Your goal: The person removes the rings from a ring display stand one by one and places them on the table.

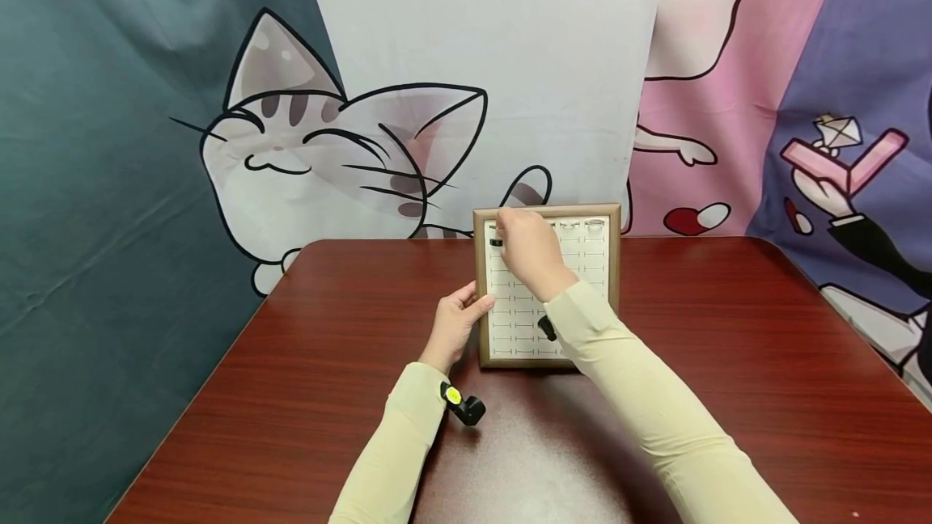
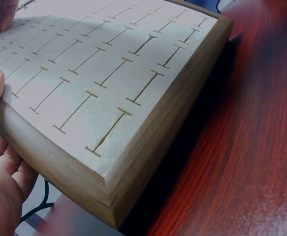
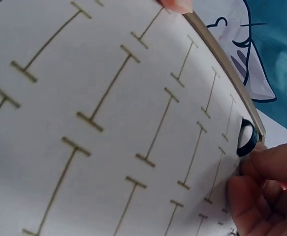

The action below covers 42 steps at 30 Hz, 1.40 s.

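Observation:
A ring display board (image 1: 548, 330) with a wooden frame and cream slotted padding stands on the table. My left hand (image 1: 457, 322) grips its left edge, the thumb on the front and the fingers behind, as the left wrist view shows. At the top left, my right hand (image 1: 535, 251) is in front of the padding with curled fingers. Anything between its fingertips is hidden. A black ring (image 3: 247, 137) sits in a slot right beside those fingers. Several silver rings, one at the top right corner (image 1: 595, 224), stand in the top row.
The red-brown wooden table (image 1: 328, 322) spreads around the board. Behind it hangs a curtain (image 1: 408, 14) with cartoon figures. Small black cameras are strapped at the wrists, the left wrist camera (image 1: 466, 408) close above the table. The lower slots hold no rings.

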### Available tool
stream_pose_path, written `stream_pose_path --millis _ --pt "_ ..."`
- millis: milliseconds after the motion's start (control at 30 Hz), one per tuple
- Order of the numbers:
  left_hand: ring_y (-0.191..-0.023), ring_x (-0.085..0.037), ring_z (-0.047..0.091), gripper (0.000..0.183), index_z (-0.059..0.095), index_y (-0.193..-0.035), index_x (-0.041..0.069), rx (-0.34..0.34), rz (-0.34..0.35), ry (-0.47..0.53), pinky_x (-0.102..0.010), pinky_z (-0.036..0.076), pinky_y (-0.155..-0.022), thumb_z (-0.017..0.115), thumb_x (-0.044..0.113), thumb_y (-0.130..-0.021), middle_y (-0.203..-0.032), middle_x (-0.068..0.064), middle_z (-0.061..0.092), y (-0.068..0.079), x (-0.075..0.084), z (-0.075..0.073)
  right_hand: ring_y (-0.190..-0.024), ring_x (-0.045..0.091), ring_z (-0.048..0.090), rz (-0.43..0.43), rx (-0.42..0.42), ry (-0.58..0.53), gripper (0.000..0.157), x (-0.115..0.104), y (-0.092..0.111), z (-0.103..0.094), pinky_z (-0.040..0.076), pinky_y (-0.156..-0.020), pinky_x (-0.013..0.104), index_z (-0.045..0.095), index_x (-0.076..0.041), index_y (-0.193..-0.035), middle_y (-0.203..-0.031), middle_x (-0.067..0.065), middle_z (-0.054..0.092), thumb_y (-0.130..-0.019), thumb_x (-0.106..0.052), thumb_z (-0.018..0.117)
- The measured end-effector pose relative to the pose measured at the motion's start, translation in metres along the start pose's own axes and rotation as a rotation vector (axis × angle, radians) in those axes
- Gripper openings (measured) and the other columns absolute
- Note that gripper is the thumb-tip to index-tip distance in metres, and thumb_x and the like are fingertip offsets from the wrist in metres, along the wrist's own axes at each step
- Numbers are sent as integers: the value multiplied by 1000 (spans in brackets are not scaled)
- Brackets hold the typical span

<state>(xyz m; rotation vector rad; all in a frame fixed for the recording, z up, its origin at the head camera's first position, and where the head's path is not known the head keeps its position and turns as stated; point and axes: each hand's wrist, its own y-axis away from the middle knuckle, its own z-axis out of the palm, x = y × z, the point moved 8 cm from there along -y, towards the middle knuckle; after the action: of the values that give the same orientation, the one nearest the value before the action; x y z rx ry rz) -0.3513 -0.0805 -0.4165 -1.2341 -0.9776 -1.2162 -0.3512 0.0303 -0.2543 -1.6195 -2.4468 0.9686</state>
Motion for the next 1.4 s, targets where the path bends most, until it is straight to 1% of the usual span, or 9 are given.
stream_pose_path --millis 133,333,433,567,800,867,1033,1167,1400 --pt "-83 -5 62 43 55 -125 -4 0 2 6 -20 51 -74 66 7 -84 -107 -18 65 1 1 0 -78 27 59 -26 15 -38 1 2 1 1 50 -70 36 59 -5 -87 -82 8 65 -88 -4 58" --pt "-82 -4 61 44 54 -126 -5 -11 -16 10 -19 51 -72 66 6 -85 -108 -18 65 3 4 1 -77 26 57 -49 42 -82 4 4 3 1 48 -71 35 56 -5 -86 -82 8 64 -87 -2 59" --pt "-81 -3 61 44 52 -127 -7 -19 -27 4 -19 51 -72 64 4 -86 -110 -21 63 7 12 3 -75 26 56 -64 63 -92 5 3 5 -1 48 -70 34 56 -4 -85 -82 9 65 -86 -1 59" --pt "-81 -2 60 44 50 -127 -9 -23 -16 -25 -19 51 -72 62 3 -87 -111 -24 62 12 23 6 -73 26 56 -78 98 -102 5 3 7 -3 48 -69 35 56 -4 -84 -83 9 65 -86 0 58" --pt "-82 -3 61 45 51 -128 -6 -18 -30 -8 -20 51 -72 64 5 -86 -112 -23 62 2 4 2 -72 26 56 -101 136 -120 5 5 9 -4 48 -68 35 56 -4 -83 -84 10 66 -86 1 57" --pt "-82 -4 61 45 52 -128 -5 -11 -26 -8 -20 51 -72 65 7 -86 -111 -22 63 1 2 1 -72 27 56 -114 154 -132 6 5 10 -5 48 -68 35 56 -3 -83 -84 10 66 -86 2 57" --pt "-82 -6 62 44 55 -126 -3 0 -11 -7 -20 51 -72 66 9 -85 -109 -20 64 1 1 1 -73 27 56 -136 183 -154 6 5 13 -7 48 -68 35 56 -3 -84 -83 11 65 -85 2 58" --pt "-82 -7 63 43 56 -125 -4 -4 4 -4 -21 52 -72 66 8 -85 -108 -20 65 2 2 3 -74 26 57 -131 186 -177 2 10 14 -5 50 -71 34 57 0 -87 -84 12 65 -88 -1 56" --pt "-84 -5 62 44 54 -125 -4 2 -5 -6 -20 51 -74 67 7 -84 -110 -21 63 2 2 2 -73 25 56 -121 216 -217 5 20 20 -12 49 -70 36 57 -1 -86 -81 11 64 -90 -5 57"
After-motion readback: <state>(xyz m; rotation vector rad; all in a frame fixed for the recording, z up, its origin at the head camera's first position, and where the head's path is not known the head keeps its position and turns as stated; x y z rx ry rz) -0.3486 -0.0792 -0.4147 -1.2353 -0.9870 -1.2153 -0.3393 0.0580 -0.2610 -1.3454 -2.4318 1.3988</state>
